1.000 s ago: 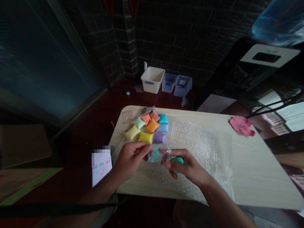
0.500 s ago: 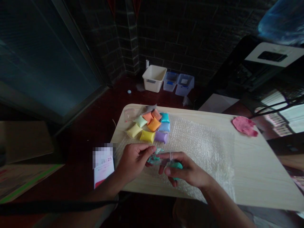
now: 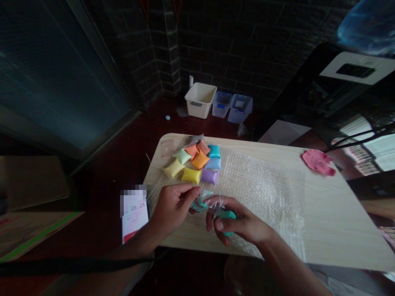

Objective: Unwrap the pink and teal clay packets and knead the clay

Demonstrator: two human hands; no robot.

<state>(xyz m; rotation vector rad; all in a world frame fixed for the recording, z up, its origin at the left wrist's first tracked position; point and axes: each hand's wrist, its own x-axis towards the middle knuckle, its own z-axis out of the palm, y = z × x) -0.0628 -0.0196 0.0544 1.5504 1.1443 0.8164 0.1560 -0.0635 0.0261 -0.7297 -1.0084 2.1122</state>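
Observation:
My left hand (image 3: 177,203) pinches a clear plastic bag (image 3: 200,204) smeared with green bits, over the near part of the table. In the curled fingers of my right hand (image 3: 239,218) sits a lump of green modelling clay (image 3: 227,222), while its index finger touches the right end of the bag. Beyond my hands lie several small packets of coloured clay, among them a yellow packet (image 3: 191,175), a purple packet (image 3: 209,176), an orange packet (image 3: 200,160) and a teal packet (image 3: 214,151). A sheet of bubble wrap (image 3: 262,193) spreads beneath and to the right.
A flattened pink piece (image 3: 318,162) lies at the table's (image 3: 336,230) far right. By the left edge is a phone (image 3: 135,222). A white bin (image 3: 201,100) and two clear boxes (image 3: 240,109) stand on the floor by the wall; cardboard boxes (image 3: 33,197) are at left.
My right fingers have shifted slightly on the bag, and more crumpled plastic shows between the hands. The green lump stays in my right hand. The packets have not moved.

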